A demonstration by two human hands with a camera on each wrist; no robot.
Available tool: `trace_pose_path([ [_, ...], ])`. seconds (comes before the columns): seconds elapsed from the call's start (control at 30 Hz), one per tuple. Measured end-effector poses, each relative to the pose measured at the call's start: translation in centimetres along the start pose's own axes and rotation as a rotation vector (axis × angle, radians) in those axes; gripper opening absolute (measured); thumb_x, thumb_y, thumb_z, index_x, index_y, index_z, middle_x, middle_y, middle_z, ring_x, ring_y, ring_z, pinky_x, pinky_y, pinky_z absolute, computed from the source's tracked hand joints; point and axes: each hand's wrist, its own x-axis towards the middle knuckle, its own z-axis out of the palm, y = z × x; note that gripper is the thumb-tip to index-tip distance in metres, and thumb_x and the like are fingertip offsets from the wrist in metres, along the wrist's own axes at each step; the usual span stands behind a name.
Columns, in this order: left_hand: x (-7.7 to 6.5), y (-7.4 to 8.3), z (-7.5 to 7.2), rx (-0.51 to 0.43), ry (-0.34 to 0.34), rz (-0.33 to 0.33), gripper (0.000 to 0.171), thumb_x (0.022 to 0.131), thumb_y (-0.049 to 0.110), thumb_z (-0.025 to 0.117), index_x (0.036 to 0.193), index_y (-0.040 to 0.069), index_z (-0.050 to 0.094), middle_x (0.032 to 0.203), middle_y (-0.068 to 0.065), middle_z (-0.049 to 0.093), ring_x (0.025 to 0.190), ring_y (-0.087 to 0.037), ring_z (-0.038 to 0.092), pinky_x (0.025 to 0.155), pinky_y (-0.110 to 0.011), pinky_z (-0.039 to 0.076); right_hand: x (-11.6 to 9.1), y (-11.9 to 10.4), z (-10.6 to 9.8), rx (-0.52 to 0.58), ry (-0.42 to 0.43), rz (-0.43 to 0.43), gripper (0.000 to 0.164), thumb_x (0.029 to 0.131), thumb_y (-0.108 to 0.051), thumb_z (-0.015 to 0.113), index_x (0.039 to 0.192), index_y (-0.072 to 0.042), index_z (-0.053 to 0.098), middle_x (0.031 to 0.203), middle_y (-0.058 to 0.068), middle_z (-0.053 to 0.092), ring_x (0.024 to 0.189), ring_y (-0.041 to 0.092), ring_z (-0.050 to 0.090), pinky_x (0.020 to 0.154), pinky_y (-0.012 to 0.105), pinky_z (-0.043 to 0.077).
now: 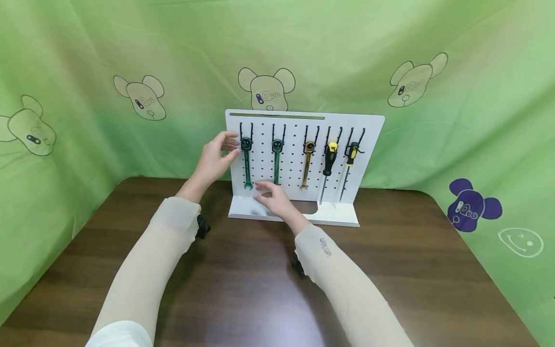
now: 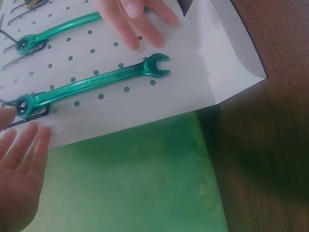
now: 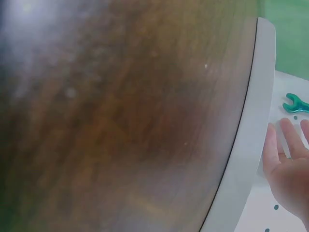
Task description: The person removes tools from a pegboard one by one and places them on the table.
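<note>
A green combination wrench (image 1: 247,166) hangs by its ring end from the leftmost hook of a white pegboard (image 1: 292,168). My left hand (image 1: 217,156) is beside that ring end, with fingers spread and nothing held. In the left wrist view, the fingertips of this hand (image 2: 21,179) lie close to the hook; contact is unclear. My right hand (image 1: 275,200) hovers low before the board, between the first wrench's open end (image 3: 295,104) and a second green wrench (image 1: 276,161). Its fingers are loosely extended and hold nothing. They hide the second wrench's lower end.
Further right on the board hang a gold wrench (image 1: 306,166), a black screwdriver with a yellow cap (image 1: 330,161) and a smaller yellow-black screwdriver (image 1: 352,156). The board's white base stands on a brown wooden table (image 1: 243,279). A green printed curtain (image 1: 191,96) surrounds the table.
</note>
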Motion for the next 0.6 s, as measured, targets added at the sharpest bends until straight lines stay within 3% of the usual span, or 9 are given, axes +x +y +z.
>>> trace_pose_path([
  [0.27, 0.4, 0.2, 0.6, 0.016, 0.023, 0.023, 0.035, 0.097, 0.006, 0.061, 0.131, 0.002, 0.053, 0.119, -0.019, 0.065, 0.111, -0.032, 0.064, 0.097, -0.043, 0.053, 0.3, 0.0, 0.1, 0.031, -0.012, -0.048, 0.048, 0.098, -0.012, 0.061, 0.144, -0.003, 0.049, 0.141, 0.019, 0.056, 0.126, 0.034, 0.057, 0.108, 0.041, 0.047],
  [0.6, 0.7, 0.3, 1.1, 0.031, 0.017, 0.039, 0.034, 0.096, 0.003, 0.062, 0.130, 0.003, 0.056, 0.111, -0.020, 0.066, 0.107, -0.036, 0.065, 0.095, -0.044, 0.054, 0.6, 0.2, 0.4, 0.046, -0.025, -0.030, 0.050, 0.098, -0.012, 0.061, 0.145, -0.006, 0.047, 0.143, 0.016, 0.055, 0.129, 0.032, 0.055, 0.110, 0.042, 0.045],
])
